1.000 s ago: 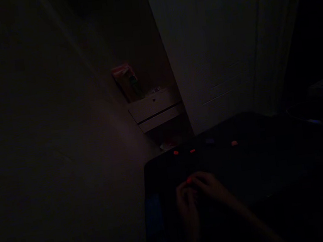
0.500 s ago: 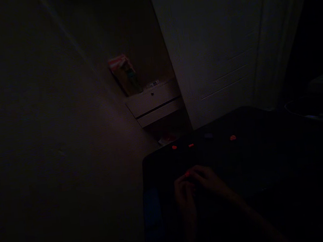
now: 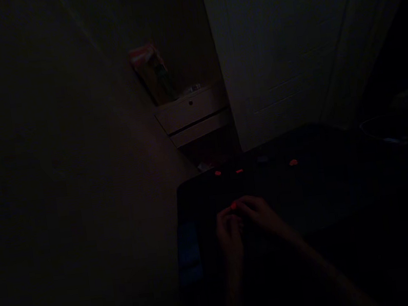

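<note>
The scene is very dark. My left hand (image 3: 228, 231) and my right hand (image 3: 260, 215) meet over a black table (image 3: 321, 184), fingers curled and touching at the tips. Between the fingertips sits a small red-orange piece (image 3: 233, 205); which hand grips it is hard to tell. Three more small red-orange pieces (image 3: 217, 173) (image 3: 239, 171) (image 3: 293, 162) lie in a row near the table's far edge.
A pale drawer unit (image 3: 194, 117) stands on the floor beyond the table, a pink-topped package (image 3: 148, 71) leaning behind it. A white door (image 3: 281, 51) rises at the back. A blue item (image 3: 188, 245) hangs at the table's left side.
The view has tilted down a little, so everything sits higher in the picture. My hands stay together on the small red piece in much the same pose.
</note>
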`<state>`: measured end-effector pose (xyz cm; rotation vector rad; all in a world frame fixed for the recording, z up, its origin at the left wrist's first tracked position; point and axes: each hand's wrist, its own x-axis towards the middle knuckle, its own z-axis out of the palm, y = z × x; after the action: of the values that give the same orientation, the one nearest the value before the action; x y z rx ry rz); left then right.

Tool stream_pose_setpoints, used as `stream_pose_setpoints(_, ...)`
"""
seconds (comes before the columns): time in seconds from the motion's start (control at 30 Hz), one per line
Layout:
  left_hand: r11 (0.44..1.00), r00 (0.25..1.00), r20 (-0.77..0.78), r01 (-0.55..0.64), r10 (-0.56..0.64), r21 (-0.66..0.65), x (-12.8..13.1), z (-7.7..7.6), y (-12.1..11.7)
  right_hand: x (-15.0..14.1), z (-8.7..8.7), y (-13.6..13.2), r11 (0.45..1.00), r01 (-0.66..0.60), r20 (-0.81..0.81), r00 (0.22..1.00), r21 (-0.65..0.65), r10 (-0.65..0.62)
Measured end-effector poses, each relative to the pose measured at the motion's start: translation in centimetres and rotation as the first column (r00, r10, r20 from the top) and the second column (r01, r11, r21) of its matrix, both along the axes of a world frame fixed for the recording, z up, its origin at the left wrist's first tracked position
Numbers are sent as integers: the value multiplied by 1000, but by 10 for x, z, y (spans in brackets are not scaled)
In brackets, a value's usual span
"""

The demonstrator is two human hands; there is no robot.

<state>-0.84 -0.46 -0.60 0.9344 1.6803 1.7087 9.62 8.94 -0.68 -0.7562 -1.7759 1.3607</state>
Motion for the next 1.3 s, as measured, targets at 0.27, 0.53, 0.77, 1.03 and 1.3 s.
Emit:
stream_pose_setpoints(0.27, 1000, 1000, 11, 2, -2, 2, 1, -2, 0, 0, 0, 0, 1000, 7, 6, 1000, 4, -7)
stream_pose_setpoints(0.53, 1000, 999, 34, -1, 1, 11, 1, 0, 0, 1, 2, -1, 1000, 8, 6, 1000, 9, -8)
stream_pose_setpoints(0.77, 1000, 999, 42, 9, -10, 12, 2, 0, 0, 2, 5, -1, 1000, 10, 14, 1000, 16, -10)
stream_pose_setpoints(1.03, 1000, 999, 35, 12, -12, -2, 3, 1, 0, 2, 1, 0, 1000, 13, 15, 1000, 23, -14)
stream_pose_setpoints(1.3, 1000, 1000, 18, 6, -6, 6, 4, 5, -1, 2, -1, 1, 1000, 22, 26, 999, 18, -23)
